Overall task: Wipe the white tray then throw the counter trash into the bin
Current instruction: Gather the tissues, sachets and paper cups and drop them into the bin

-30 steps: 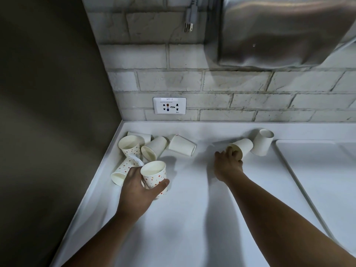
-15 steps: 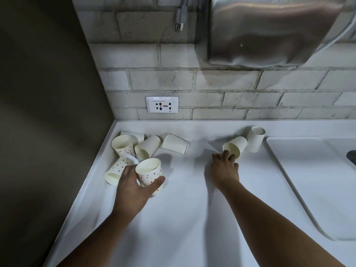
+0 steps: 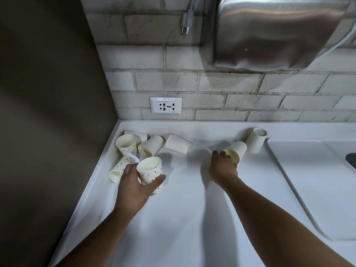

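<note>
Used paper cups litter the white counter (image 3: 183, 218). My left hand (image 3: 134, 182) is wrapped around an upright dotted cup (image 3: 151, 171). Behind it lie several more cups: an upright dotted one (image 3: 126, 143), a fallen dotted one (image 3: 119, 167), and plain ones on their sides (image 3: 178, 143). My right hand (image 3: 222, 166) rests its fingertips on the rim of a plain cup (image 3: 236, 151) lying on its side; the fingers are not closed around it. Another plain cup (image 3: 256, 140) leans just behind. The white tray (image 3: 308, 182) lies at the right.
A brick wall with a socket plate (image 3: 166, 105) backs the counter. A steel hand dryer (image 3: 279, 31) hangs above, with a loose plug (image 3: 185, 24) dangling beside it. A dark wall (image 3: 48, 112) bounds the left side. A dark object (image 3: 351, 158) shows at the right edge.
My right hand has drawn back a little from the lying plain cup, with its fingertips still at the rim. My left hand keeps its hold on the dotted cup. The view shifted slightly.
</note>
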### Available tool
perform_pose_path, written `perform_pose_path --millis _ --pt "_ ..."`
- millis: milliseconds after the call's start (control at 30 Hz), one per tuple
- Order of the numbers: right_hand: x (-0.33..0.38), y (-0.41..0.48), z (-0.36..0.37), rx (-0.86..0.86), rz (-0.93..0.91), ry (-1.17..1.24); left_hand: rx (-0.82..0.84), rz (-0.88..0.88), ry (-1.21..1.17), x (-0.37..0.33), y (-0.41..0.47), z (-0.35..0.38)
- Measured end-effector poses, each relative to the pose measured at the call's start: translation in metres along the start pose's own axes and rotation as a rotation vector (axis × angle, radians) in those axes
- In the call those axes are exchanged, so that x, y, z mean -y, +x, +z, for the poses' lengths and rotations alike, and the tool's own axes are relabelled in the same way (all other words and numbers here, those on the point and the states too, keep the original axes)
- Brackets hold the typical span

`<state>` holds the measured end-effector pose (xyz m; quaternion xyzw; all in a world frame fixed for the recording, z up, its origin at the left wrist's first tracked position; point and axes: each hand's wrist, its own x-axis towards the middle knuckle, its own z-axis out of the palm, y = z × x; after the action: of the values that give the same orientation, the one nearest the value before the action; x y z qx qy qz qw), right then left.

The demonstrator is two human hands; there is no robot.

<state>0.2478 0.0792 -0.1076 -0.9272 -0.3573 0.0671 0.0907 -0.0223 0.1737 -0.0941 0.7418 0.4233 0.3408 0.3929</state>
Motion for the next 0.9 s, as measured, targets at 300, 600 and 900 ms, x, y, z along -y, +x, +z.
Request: perform_pose_path --millis 300,600,900 --pt "0.082 0.027 -0.02 -0.349 -0.152 0.383 -0.015 -0.016 -0.026 0.008 -0.005 -0.015" --pt "0.114 0.026 0.023 -0.002 -0.141 0.11 -0.04 -0.01 0.045 0.012 -0.003 -0.014" --pt "0.095 0.007 0.038 -0.065 -0.309 0.135 -0.012 -0.027 0.041 0.016 -0.003 -0.017"
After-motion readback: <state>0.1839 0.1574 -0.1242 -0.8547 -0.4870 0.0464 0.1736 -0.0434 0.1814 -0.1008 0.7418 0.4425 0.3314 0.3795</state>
